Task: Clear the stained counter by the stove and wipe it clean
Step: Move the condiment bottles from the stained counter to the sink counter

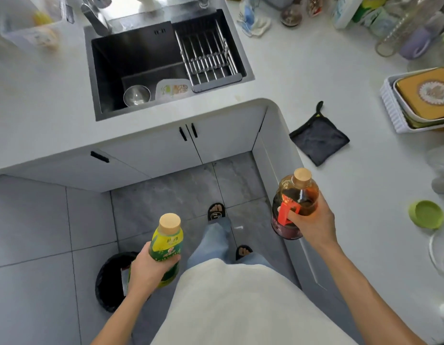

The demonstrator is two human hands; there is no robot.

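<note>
At 10 o'clock a clear box (pixel 29 23) is blurred and its contents cannot be made out. At 7 o'clock a black bin (pixel 111 282) on the floor is partly hidden behind the left hand (pixel 147 270). That hand is wrapped round the lower body of a yellow bottle (pixel 167 247), held upright over the floor; its label print is too blurred to be read and its cap is tan. At 11 o'clock the sink (pixel 141 61) is seen, with a steel bowl (pixel 136 95) and a printed tray (pixel 173 89) at its bottom and a rack (pixel 208 56) across its right side; the tap is cut off by the top edge.

The counter (pixel 365 100) is white and runs from 12 to 4 o'clock; faint marks are seen near its inner corner, but no stain can be made out clearly. A dark cloth (pixel 319 140) lies flat on it at 2 o'clock. The right hand (pixel 313 220) is curled round a brown bottle (pixel 294 204) with a red handle and tan cap, held just over the counter's edge at 3 o'clock. At 1 o'clock a crowd of bottles (pixel 402 26) is blurred and cut off. At 3 o'clock a gold tin (pixel 427 93) sits in a white tray (pixel 392 108), cut off by the right edge. A green lid (pixel 427 214) lies at 4 o'clock, beside glassware that is only partly in view.
</note>
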